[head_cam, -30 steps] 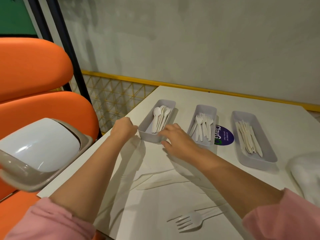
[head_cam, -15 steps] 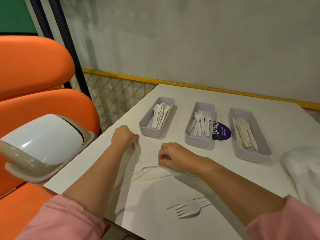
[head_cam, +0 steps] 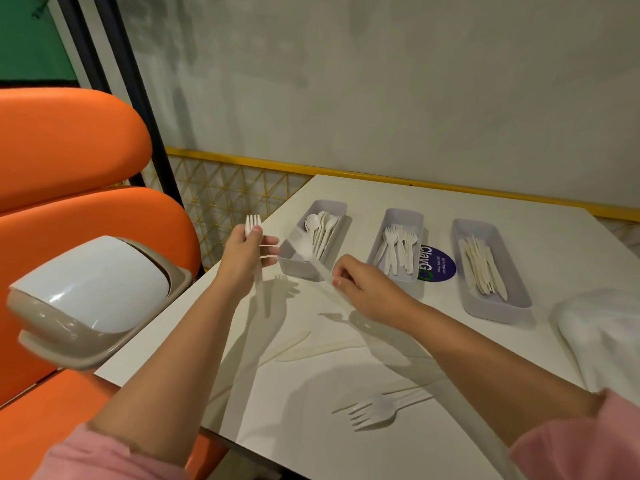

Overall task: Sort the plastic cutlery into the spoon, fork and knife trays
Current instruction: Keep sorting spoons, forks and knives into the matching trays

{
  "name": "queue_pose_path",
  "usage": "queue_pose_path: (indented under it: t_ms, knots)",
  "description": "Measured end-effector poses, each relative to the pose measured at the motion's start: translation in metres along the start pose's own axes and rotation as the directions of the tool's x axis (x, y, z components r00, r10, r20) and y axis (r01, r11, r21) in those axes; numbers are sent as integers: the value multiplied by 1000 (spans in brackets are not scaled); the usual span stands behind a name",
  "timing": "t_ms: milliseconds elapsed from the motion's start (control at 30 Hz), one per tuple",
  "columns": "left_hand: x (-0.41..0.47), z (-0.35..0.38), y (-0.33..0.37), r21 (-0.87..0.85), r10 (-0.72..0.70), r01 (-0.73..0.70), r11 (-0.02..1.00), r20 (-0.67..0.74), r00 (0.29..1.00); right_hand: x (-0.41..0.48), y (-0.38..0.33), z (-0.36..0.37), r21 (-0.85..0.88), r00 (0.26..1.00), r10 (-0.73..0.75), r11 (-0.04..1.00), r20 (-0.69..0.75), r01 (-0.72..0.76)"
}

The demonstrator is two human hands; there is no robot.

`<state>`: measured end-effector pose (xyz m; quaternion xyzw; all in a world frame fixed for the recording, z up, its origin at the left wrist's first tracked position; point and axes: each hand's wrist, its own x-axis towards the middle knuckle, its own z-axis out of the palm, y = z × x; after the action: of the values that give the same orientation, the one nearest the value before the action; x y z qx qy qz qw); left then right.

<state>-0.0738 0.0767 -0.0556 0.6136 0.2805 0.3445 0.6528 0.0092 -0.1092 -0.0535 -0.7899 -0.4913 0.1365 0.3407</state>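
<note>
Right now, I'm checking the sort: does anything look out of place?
One thing: the right hand holds a blurred fork over the spoon tray, not the fork tray. Loose knives and loose forks lie unsorted on the table.

Prob. eatery: orange booth seats (head_cam: 69, 150), swing-lid bin (head_cam: 97, 289).

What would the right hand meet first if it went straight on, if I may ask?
Probably the near wall of the grey rectangular plastic spoon tray, which the right hand points toward; depth is unclear.
</note>
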Motion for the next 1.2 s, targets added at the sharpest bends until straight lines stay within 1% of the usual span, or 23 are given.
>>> queue_pose_path:
  t_ms: [100,167,200,267,333,400,500,600,733,833,933,1033,1133,1200]
  knots:
    - [-15,19,7,-73,31,-22,997,119,992,-3,-7,-4,106,997,45,994,-65,-38]
    - [-24,31,9,-125,17,2,992,146,989,-4,-11,-4,76,991,48,996,-124,-38]
    - [-27,36,8,-152,1,22,988,150,989,-6,-12,-4,28,987,40,999,-154,-36]
    - [-31,45,6,-187,-41,68,980,147,988,-9,-16,-4,-136,977,26,989,-211,-56]
    - [-35,54,5,-203,-81,110,973,147,986,-10,-18,-4,-334,969,26,936,-247,-110]
    - [-41,62,7,-242,-110,151,958,175,978,-13,-22,-5,-480,970,10,868,-243,-129]
    - [-50,72,12,-296,-165,217,930,191,968,-20,-25,-5,-616,983,-50,785,-178,-72]
    - [-52,80,13,-348,-231,290,891,203,952,-26,-18,-3,-680,986,-90,732,-141,-31]
    - [-50,85,10,-292,-264,304,907,167,950,-32,-13,-9,-662,995,-103,747,-16,67]
    - [-50,89,4,-256,-285,327,910,186,940,-43,-6,-18,-569,996,-88,818,24,86]
    - [-50,91,4,-264,-304,343,901,179,936,-52,1,-24,-441,998,-26,896,53,46]
    - [-54,92,8,-280,-310,349,894,174,934,-63,9,-32,-369,994,53,929,100,-12]
    - [-55,89,8,-271,-320,354,895,163,933,-73,17,-41,-333,975,47,943,215,28]
    - [-56,89,8,-262,-318,352,899,162,934,-81,20,-44,-324,941,69,945,331,45]
